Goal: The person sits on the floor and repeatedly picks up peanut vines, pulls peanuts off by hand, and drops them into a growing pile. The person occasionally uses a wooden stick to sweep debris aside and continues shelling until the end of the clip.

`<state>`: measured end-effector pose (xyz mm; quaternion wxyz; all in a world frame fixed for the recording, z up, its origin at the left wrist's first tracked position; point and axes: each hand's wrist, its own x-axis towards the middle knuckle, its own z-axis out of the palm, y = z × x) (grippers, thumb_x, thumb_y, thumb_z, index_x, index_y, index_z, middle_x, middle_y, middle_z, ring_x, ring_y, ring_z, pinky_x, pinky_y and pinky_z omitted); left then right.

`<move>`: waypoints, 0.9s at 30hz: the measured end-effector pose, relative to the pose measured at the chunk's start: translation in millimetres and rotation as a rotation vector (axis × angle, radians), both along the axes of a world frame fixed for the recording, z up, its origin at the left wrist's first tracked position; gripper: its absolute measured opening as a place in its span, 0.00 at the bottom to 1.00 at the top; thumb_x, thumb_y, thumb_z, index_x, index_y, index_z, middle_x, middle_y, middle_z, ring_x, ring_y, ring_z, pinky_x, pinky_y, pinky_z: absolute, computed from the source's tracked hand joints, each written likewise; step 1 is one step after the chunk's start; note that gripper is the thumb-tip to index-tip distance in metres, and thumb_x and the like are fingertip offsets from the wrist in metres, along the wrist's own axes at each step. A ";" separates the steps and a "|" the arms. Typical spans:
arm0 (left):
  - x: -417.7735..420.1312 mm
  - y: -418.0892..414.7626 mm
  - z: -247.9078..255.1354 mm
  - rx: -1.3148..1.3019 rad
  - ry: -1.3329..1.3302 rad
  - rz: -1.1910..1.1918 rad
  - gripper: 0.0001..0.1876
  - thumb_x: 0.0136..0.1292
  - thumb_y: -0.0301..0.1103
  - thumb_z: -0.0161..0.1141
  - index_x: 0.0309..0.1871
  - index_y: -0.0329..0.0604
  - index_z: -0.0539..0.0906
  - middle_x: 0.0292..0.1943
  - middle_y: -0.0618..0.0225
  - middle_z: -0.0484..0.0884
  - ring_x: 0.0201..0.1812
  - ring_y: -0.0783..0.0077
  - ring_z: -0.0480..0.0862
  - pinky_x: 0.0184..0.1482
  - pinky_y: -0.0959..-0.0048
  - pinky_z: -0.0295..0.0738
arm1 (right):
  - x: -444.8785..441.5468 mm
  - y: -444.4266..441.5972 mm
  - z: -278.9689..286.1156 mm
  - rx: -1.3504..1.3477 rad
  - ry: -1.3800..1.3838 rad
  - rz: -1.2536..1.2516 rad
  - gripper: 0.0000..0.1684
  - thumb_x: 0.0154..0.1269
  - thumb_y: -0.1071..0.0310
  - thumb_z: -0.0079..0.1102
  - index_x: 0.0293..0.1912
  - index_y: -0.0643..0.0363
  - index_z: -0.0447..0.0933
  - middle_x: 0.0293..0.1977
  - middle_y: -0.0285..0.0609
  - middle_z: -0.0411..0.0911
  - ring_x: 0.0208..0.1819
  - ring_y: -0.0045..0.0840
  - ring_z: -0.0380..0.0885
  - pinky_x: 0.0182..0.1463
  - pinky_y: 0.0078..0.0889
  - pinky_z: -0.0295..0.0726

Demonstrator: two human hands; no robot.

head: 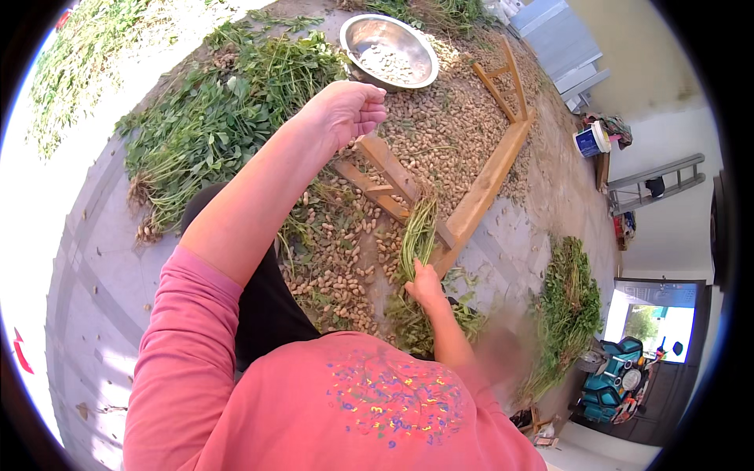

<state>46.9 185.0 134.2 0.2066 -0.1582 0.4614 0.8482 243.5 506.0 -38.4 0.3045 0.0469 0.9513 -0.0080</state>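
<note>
My right hand (pixel 425 285) grips a bunch of green peanut-plant stems (pixel 419 232). Their root end lies against a leg frame of a wooden bench (pixel 486 182), which is tipped on its side. My left hand (pixel 356 112) is raised with curled fingers, just in front of the rim of a metal basin (pixel 433 79). Whether something small is inside those fingers is hidden. Pale peanuts (pixel 386 62) lie in the basin. Loose peanuts in their shells (pixel 436 129) spread thickly over the floor around the bench.
A heap of leafy peanut plants (pixel 206 118) lies on the left. Another pile of plants (pixel 568 294) is on the right. Along the wall are a white and blue bucket (pixel 591 141) and a grey ladder (pixel 654 183). A teal vehicle (pixel 615 380) stands by the doorway.
</note>
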 end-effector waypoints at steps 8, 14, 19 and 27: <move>4.4 -0.6 -4.4 -0.033 0.044 -0.062 0.05 0.60 0.32 0.58 0.35 0.42 0.75 0.30 0.69 0.76 0.31 0.76 0.77 0.34 0.77 0.73 | -36.3 -13.2 123.3 -1.218 0.292 -0.545 0.31 0.40 0.67 0.63 0.48 0.65 0.72 0.37 0.43 0.79 0.37 0.29 0.78 0.44 0.29 0.78; 11.3 13.9 -5.5 -0.097 0.102 -0.170 0.11 0.61 0.35 0.59 0.42 0.39 0.75 0.36 0.65 0.77 0.36 0.72 0.77 0.39 0.73 0.74 | -31.2 -23.4 147.5 -1.716 0.147 -0.686 0.37 0.33 0.61 0.66 0.47 0.69 0.70 0.32 0.48 0.76 0.28 0.31 0.77 0.30 0.32 0.78; 13.7 14.5 6.3 -0.213 0.061 -0.070 0.27 0.60 0.38 0.61 0.58 0.34 0.65 0.51 0.56 0.71 0.49 0.62 0.73 0.49 0.65 0.73 | -35.5 -9.3 124.2 -1.938 0.025 -0.649 0.42 0.32 0.67 0.69 0.52 0.71 0.68 0.37 0.53 0.76 0.29 0.39 0.78 0.29 0.35 0.79; 15.4 8.7 5.8 -0.006 0.274 -0.087 0.21 0.58 0.20 0.57 0.56 0.33 0.70 0.51 0.59 0.72 0.46 0.63 0.77 0.44 0.63 0.80 | -39.1 -12.2 145.1 -1.744 0.028 -0.364 0.46 0.32 0.70 0.72 0.56 0.70 0.65 0.45 0.51 0.75 0.43 0.40 0.78 0.43 0.39 0.78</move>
